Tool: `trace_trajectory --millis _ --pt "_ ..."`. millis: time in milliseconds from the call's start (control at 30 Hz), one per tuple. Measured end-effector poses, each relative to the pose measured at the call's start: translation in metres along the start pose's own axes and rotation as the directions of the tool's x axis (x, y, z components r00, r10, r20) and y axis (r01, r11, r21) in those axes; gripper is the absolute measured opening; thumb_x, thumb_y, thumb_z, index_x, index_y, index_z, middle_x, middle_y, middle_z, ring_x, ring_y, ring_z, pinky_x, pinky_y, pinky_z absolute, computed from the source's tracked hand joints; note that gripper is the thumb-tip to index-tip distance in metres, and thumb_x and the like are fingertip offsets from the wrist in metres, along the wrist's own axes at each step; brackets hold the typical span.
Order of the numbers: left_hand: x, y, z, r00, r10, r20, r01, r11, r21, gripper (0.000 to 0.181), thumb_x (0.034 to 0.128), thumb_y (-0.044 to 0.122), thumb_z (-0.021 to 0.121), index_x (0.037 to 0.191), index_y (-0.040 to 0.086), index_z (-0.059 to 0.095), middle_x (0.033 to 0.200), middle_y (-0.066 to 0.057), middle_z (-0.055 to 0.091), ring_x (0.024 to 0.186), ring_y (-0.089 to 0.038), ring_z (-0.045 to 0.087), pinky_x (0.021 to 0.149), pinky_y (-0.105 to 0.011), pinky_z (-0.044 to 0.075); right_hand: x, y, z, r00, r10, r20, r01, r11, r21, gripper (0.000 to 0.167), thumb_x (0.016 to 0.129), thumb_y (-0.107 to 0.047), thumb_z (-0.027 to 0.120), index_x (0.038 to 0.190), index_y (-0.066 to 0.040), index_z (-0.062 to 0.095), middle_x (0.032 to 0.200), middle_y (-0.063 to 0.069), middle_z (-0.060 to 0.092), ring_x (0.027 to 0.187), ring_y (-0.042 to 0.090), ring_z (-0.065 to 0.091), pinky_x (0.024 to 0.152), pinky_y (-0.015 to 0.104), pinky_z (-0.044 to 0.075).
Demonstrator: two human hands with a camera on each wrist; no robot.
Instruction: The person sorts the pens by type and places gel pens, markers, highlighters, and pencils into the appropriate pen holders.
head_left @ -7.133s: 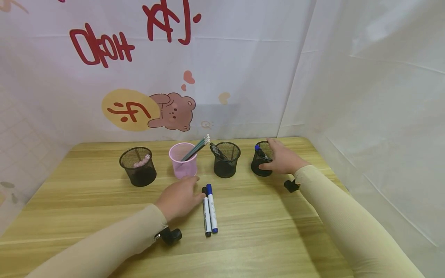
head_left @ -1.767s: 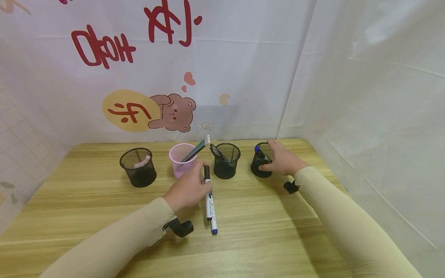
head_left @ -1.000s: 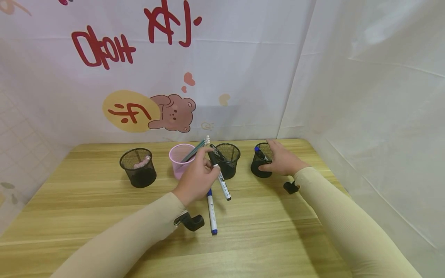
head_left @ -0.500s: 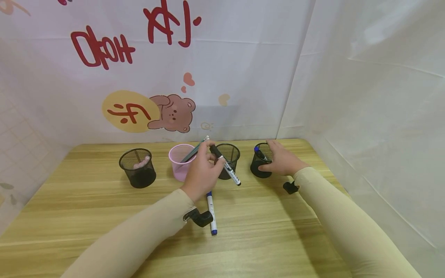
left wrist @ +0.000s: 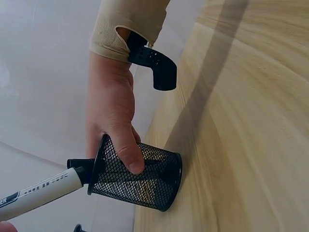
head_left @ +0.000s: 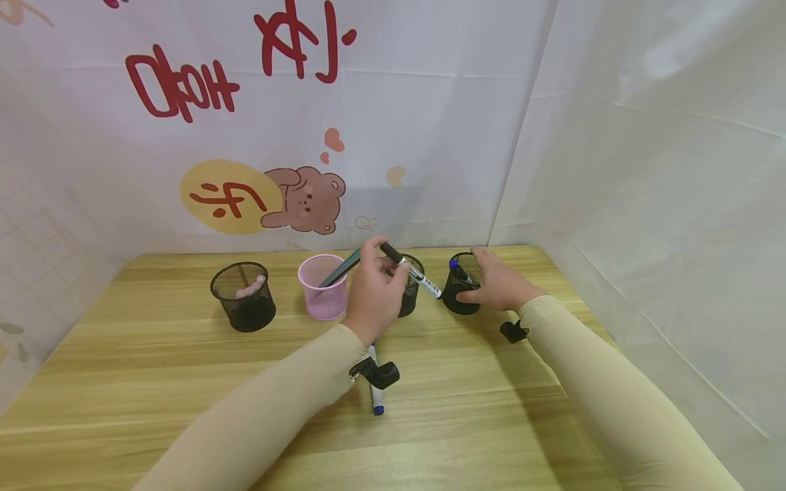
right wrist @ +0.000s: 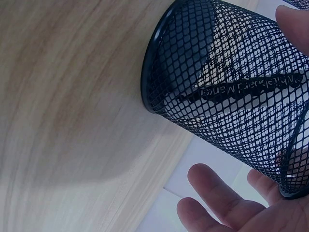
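My left hand [head_left: 376, 296] pinches a black-capped whiteboard marker [head_left: 422, 278] above the table. The marker slants down to the right, its lower end close to the rightmost black mesh pen cup [head_left: 453, 300]. Around that cup's right side is my right hand [head_left: 505, 283], gripping it with the thumb in front. A blue-ended marker [head_left: 454, 264] stands inside, and lettering on a marker [right wrist: 251, 88] shows through the mesh in the right wrist view. From the left wrist, the held marker [left wrist: 43, 193] overlaps the cup's rim in the picture; whether they touch I cannot tell.
A blue-capped marker [head_left: 377, 399] lies on the table, partly under my left wrist. Behind my left hand stands another black mesh cup [head_left: 410, 300]. Leftward are a pink cup [head_left: 325, 300] with pencils and a black cup [head_left: 248, 310] holding a pinkish item.
My left hand has picked up the black-capped marker from beside the blue one and carried it up and right, tilting it. My right hand stays on the cup.
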State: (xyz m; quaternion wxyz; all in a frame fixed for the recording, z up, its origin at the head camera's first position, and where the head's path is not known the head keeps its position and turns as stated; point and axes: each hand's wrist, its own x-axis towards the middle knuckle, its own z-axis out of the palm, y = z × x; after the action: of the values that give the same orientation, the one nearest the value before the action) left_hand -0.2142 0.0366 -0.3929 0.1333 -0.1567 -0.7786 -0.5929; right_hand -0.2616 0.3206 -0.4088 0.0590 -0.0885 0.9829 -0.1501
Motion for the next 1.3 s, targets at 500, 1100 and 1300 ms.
trace_trajectory --millis 500,1100,1300 --pt "0.012 0.002 0.029 0.996 0.036 -0.079 -0.035 0.999 0.019 0.051 0.1065 0.022 0.061 0.151 0.013 0.038 0.117 -0.013 0.076 0.064 -0.014 0.069 0.061 -0.031 0.054 0.000 0.002 0.001 1.000 0.006 -0.003 -0.006 1.000 0.011 0.121 0.086 -0.049 0.083 0.168 0.000 0.008 0.173 0.026 0.016 0.158 0.048 0.025 0.124 0.065 0.032" --pt "0.017 -0.004 0.050 0.987 0.123 -0.107 -0.110 0.987 0.115 0.046 0.1081 0.022 0.059 0.148 0.012 0.040 0.114 -0.011 0.077 0.063 -0.013 0.060 0.056 -0.026 0.043 0.004 0.004 0.003 1.000 0.010 -0.008 -0.010 1.000 0.006 0.123 0.084 -0.053 0.084 0.168 -0.001 0.010 0.173 0.026 0.017 0.157 0.048 0.027 0.124 0.065 0.032" --pt "0.018 -0.004 0.055 0.983 0.144 -0.119 -0.126 0.982 0.141 0.046 0.1085 0.024 0.059 0.148 0.013 0.040 0.113 -0.009 0.078 0.062 -0.013 0.059 0.054 -0.027 0.042 0.004 0.004 0.002 1.000 0.002 -0.012 -0.002 1.000 0.007 0.123 0.084 -0.052 0.084 0.168 0.000 0.010 0.173 0.027 0.018 0.156 0.049 0.028 0.123 0.065 0.033"
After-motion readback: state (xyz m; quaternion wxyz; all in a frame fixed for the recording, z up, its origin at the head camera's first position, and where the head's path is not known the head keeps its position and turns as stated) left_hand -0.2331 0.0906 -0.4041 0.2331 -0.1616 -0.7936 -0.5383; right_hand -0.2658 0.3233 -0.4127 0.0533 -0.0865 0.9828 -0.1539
